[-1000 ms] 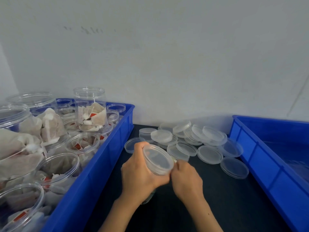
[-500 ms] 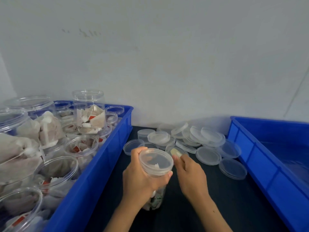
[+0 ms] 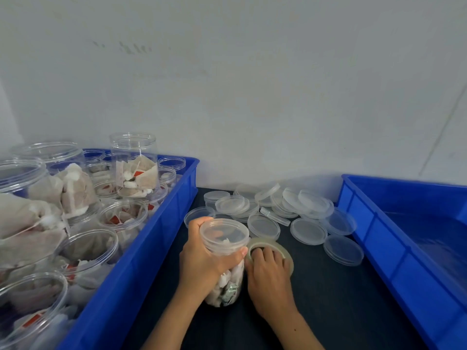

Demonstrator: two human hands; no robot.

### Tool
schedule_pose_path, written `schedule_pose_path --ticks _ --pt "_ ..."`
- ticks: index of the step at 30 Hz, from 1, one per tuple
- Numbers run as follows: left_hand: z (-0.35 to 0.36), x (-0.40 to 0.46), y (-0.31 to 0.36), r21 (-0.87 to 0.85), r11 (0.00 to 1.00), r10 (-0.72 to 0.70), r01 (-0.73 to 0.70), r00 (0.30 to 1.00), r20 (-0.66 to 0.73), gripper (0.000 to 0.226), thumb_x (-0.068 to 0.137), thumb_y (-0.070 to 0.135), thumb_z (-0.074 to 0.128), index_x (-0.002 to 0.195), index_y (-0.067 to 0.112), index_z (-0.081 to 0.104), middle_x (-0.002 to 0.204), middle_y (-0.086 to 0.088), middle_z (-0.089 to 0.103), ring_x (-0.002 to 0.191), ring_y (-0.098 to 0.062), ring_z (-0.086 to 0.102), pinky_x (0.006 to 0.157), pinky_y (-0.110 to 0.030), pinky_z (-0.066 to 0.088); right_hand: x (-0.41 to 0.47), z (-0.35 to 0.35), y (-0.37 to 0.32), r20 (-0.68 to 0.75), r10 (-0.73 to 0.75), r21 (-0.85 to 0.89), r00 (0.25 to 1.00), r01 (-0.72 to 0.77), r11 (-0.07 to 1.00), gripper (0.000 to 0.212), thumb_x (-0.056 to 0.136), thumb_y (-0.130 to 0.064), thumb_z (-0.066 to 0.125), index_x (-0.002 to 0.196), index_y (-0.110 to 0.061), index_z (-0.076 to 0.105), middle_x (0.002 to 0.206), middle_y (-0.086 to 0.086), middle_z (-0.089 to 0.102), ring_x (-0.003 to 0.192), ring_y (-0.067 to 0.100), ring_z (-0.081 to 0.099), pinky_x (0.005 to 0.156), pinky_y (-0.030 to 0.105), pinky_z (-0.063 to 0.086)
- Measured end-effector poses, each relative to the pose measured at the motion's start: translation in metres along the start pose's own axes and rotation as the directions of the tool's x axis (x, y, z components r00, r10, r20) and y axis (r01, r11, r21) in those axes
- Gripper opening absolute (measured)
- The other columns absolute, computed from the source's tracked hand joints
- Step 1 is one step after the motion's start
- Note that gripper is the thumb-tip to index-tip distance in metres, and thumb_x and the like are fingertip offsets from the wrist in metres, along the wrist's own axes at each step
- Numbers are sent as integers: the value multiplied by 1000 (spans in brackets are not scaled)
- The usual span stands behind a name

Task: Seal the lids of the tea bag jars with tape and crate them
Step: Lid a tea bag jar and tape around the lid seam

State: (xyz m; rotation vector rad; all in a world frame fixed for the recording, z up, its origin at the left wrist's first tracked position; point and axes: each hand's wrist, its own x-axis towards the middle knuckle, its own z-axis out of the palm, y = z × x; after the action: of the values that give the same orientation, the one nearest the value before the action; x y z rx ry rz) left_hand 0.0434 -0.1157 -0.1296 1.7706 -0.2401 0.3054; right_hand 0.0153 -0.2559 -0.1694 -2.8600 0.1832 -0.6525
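Left hand [image 3: 202,258] grips lidded tea-bag jar [image 3: 223,251]; right hand [image 3: 267,271] grasps tape roll [image 3: 271,245].

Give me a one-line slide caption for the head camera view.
Left hand grips a lidded clear plastic tea bag jar while the right hand grasps a clear tape roll between two blue crates.

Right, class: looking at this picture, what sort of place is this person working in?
Probably a small packing bench. A blue crate holds many open jars of tea bags, loose lids lie piled on the dark table, and the right hand holds a tape roll.
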Motion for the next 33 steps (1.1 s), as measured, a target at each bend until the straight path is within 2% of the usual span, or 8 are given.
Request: schedule_pose_path --ticks 1,3,5,8,14,22,28,33 --pt "-1 1 -1 -21 1000 -4 4 1000 3 84 35 60 82 110 38 48 100 18 65 96 -5 64 87 -38 53 1 -1 1 14 24 29 1000 -24 999 24 103 -36 34 113 -21 51 111 -6 52 105 19 51 92 32 35" --pt "-3 1 0 -56 998 -15 16 1000 16 84 36 57 83 110 36 49 101 17 65 95 -3 64 84 -32 53 4 -13 0 24 114 476 993 -112 872 22 102 -39 40 118 -27 49 114 -12 53 111 16 50 94 27 34" --pt "-4 2 2 -114 993 -36 41 998 47 84 38 52 85 112 33 49 103 13 65 92 3 63 78 -20 51 9 -29 -5 201 111 914 973 -227 337 31 96 -45 44 121 -29 54 114 -9 64 113 13 58 94 24 43" --pt "-1 3 6 -200 977 -58 77 993 100 85 45 38 96 116 25 51 107 3 65 91 2 64 75 -19 51 13 -40 -11 293 -111 949 950 -303 -89 46 96 -41 41 133 -16 54 126 4 65 120 18 59 92 28 51" --pt "1 5 19 -290 952 -42 93 983 180 87 39 42 89 114 21 52 104 2 67 90 -1 67 70 -12 51 16 -50 -15 342 -96 872 935 -353 -340 42 92 -26 54 128 -4 55 123 19 64 111 28 65 82 29 55" --pt "30 8 62 -302 948 -37 97 979 198 79 44 43 95 109 29 51 102 5 66 85 5 66 65 -9 50 27 -101 8 347 -60 881 936 -347 -320 45 86 -32 55 122 -7 56 106 12 72 94 22 71 72 29 57" --pt "101 52 132 -179 983 86 -44 969 232 68 67 32 86 118 2 53 103 -8 67 79 -5 63 57 -8 45 58 -188 57 271 22 945 962 -270 182 70 81 -58 50 135 -14 45 122 10 64 111 18 64 94 30 52" --pt "172 82 193 -66 971 238 -230 904 355 76 65 41 85 127 13 53 121 -10 58 101 -22 63 85 -36 55 81 -255 123 116 144 928 983 -159 338 65 81 -23 73 134 -7 39 117 8 62 99 10 64 73 16 53"
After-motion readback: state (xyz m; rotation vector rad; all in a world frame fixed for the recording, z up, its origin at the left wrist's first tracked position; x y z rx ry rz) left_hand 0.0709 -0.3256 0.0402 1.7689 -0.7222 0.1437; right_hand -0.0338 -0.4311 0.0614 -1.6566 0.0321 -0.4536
